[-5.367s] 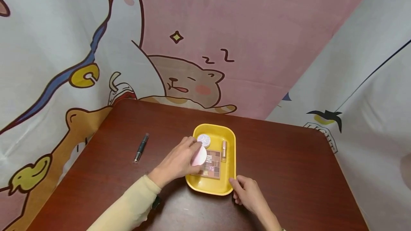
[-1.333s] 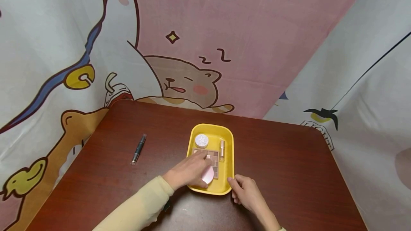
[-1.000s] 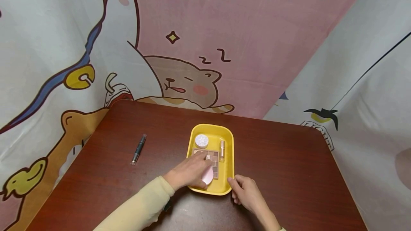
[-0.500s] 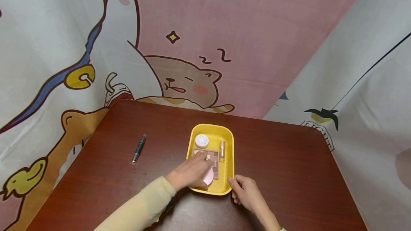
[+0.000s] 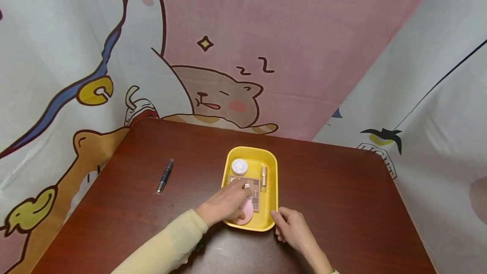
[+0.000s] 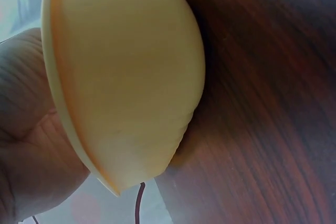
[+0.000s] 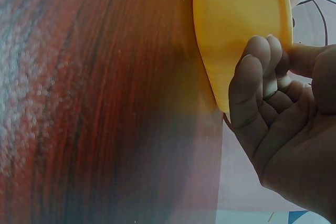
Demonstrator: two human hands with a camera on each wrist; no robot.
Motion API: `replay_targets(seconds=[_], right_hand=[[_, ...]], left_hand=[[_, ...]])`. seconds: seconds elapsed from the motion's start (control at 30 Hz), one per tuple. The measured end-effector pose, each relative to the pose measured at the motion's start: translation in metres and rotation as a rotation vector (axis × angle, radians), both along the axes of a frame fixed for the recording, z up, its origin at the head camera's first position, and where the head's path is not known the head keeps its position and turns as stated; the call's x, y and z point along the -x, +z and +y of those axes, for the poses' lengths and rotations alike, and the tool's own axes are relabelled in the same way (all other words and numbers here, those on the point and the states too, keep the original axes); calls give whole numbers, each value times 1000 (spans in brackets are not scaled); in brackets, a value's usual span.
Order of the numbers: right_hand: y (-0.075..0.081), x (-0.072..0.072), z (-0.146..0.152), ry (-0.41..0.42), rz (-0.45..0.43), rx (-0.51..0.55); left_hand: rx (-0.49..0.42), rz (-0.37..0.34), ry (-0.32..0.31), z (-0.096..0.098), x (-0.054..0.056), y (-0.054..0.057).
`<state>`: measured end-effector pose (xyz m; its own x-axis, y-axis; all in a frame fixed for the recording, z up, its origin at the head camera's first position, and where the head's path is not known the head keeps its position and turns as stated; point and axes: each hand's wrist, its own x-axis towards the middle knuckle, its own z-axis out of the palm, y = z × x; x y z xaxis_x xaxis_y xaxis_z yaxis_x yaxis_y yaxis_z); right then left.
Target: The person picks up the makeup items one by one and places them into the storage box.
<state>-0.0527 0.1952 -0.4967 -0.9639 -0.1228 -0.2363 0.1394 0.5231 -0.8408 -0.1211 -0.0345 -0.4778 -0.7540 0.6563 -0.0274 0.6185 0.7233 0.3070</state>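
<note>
A yellow tray (image 5: 269, 206) stands on the table. My left hand (image 5: 226, 201) reaches over its near left side, its thumb on top of a round pink compact (image 5: 248, 212) lying low in the tray. Its fingers lie over an eyeshadow palette (image 5: 255, 193), hiding part of it. My right hand (image 5: 294, 227) pinches the tray's near right rim, thumb inside and curled fingers outside, as the right wrist view shows. A round white case (image 5: 239, 166) with a star lid and a rose-gold lipstick tube (image 5: 264, 176) sit farther back. The left wrist view shows mostly the tray's outer wall (image 6: 126, 77).
A black double-ended makeup pen (image 5: 165, 176) with clear caps lies on the dark wood table (image 5: 327, 181), left of the tray. Behind the table hangs a cartoon-printed cloth (image 5: 296, 54).
Earlier my left hand held the compact above the tray's middle, then lowered it toward the near left corner. Just now the thumb has moved from its edge onto its top. The right hand stays put.
</note>
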Motion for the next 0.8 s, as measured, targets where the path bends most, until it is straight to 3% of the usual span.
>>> replay_targets(seconds=[0.33, 0.8], right_hand=[[0, 0, -1, -7, -12, 6], [1, -1, -2, -9, -20, 9]], left_hand=[[7, -19, 5, -2, -2, 0], [27, 62, -11, -5, -2, 1]])
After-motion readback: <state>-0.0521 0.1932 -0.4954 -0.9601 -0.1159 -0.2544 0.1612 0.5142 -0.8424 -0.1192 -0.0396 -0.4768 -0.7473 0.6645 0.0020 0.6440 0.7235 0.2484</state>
